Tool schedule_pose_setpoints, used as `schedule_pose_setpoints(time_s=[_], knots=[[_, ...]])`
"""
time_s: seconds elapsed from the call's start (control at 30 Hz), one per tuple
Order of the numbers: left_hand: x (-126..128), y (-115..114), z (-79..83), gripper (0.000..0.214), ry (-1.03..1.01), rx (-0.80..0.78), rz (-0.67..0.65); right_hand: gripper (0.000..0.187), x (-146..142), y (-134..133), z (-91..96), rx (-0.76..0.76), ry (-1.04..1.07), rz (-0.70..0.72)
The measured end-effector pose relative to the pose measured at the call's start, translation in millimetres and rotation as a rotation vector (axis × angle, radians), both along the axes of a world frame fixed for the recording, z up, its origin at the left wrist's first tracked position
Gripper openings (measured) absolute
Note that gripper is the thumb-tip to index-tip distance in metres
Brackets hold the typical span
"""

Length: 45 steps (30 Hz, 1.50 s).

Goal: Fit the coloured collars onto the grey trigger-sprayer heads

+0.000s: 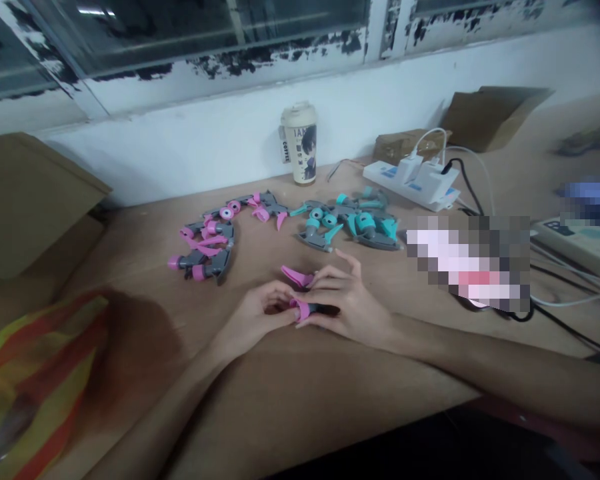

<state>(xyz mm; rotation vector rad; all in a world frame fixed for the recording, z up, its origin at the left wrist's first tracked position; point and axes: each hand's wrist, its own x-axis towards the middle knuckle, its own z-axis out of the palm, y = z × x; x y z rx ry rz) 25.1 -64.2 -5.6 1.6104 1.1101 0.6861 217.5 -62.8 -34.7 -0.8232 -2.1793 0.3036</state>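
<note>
Between hands: glossy pink-grey plastic nozzle.

Coffee cup by the wall, white power strip (chargers plugged in), cardboard box behind.

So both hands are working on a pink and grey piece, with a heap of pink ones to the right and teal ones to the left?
Not quite: the sides are swapped. The head view shows the pink pile on the left and the teal pile on the right. Both the left hand and the right hand do hold a pink and grey piece.
</note>
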Motion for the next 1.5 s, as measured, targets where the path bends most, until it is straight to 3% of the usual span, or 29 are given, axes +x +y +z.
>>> schedule_pose_setpoints(time_s=[0.37, 0.63, 0.87, 1.07, 1.27, 1.5], knots=[[3.4, -5.8, -6.4, 0.010, -0.052, 0.029, 0.001, 0.022, -4.1, 4.1, -7.2, 0.126, 0.044, 0.021], [9.2, -11.0, -2.5, 0.011, 0.008, 0.026, 0.109, 0.022, -0.9, 4.3, -4.4, 0.064, 0.000, -0.019], [6.9, -15.3, -9.1, 0.013, 0.100, 0.150, 0.127, 0.021, -0.7, 3.3, -6.2, 0.079, 0.011, -0.060], [15.5, -25.6, -9.6, 0.007, 0.326, 0.400, 0.384, 0.018, -1.9, -1.5, -1.0, 0.111, -0.012, -0.123], [17.3, -28.5, -5.9, 0.008, 0.508, 0.541, 0.339, 0.017, -1.6, -3.1, 0.5, 0.157, -0.051, -0.143], [21.9, -32.2, -1.0, 0.013, 0.576, 0.579, 0.376, 0.019, -2.7, -3.3, 1.8, 0.123, -0.076, -0.160]])
